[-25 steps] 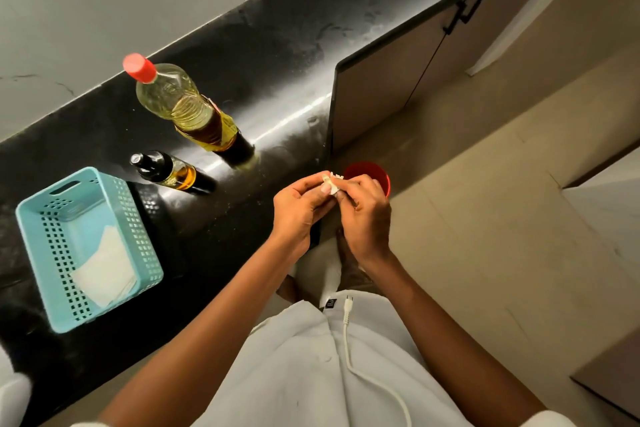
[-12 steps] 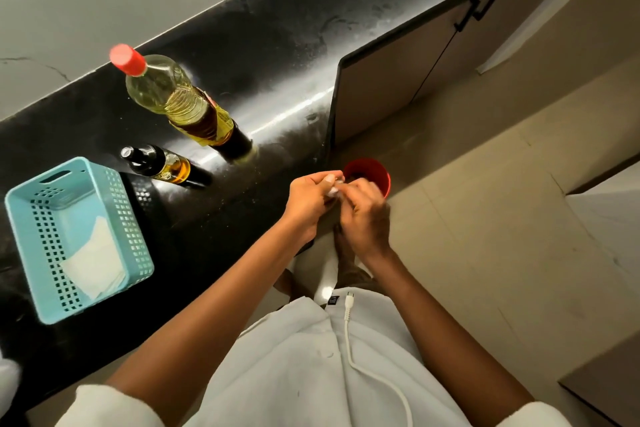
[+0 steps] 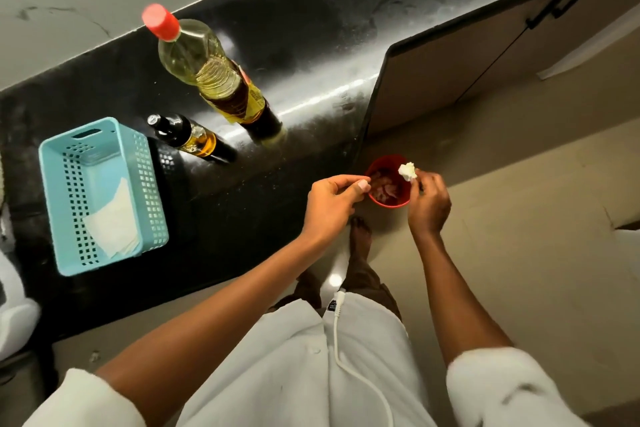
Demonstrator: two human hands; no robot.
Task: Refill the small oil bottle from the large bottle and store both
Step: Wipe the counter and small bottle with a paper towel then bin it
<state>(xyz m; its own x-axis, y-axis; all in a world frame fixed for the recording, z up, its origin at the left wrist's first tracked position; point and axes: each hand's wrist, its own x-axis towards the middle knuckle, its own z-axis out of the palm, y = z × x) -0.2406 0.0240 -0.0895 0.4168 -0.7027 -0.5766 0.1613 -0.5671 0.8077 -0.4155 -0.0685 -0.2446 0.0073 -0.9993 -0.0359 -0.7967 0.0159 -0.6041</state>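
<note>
The large oil bottle [image 3: 211, 76], clear with a red cap, stands capped on the black counter [image 3: 311, 45]. In front of it to the left stands the small dark oil bottle [image 3: 192, 140] with a black top. Both bottles are untouched. My right hand [image 3: 427, 199] pinches a crumpled white tissue wad [image 3: 407, 171] above a red bin [image 3: 388, 189] on the floor. My left hand [image 3: 332, 201] hovers at the bin's left rim, fingers curled together with nothing visible in them.
A light blue perforated basket [image 3: 104, 194] with a folded white tissue inside sits on the counter's left. Cabinet doors with a black handle [image 3: 561, 2] run below the counter at right. Beige floor tiles spread to the right. My foot is below the bin.
My hands were pressed together around the tissue; now they have parted. The right hand holds the balled wad over the red bin, and the left has drawn away to the left.
</note>
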